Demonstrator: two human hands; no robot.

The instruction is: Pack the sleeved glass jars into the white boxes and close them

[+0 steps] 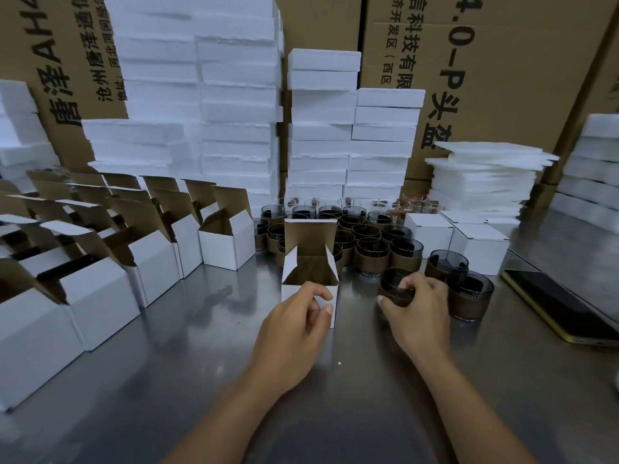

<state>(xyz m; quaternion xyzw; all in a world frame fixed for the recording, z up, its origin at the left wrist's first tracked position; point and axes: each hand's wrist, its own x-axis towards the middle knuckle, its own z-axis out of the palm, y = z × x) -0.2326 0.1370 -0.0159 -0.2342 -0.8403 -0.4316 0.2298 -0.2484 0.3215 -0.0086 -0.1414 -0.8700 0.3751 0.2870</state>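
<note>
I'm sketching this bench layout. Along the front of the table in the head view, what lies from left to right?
Rows of open white boxes → single open box → sleeved jar gripped by the right hand → two loose sleeved jars → dark phone.

A white box (310, 259), lid flap raised and brown inside showing, stands upright mid-table (201, 329), while just to its right the right hand (415, 306) grips a tilted, brown-sleeved dark glass jar (395, 289).
</note>
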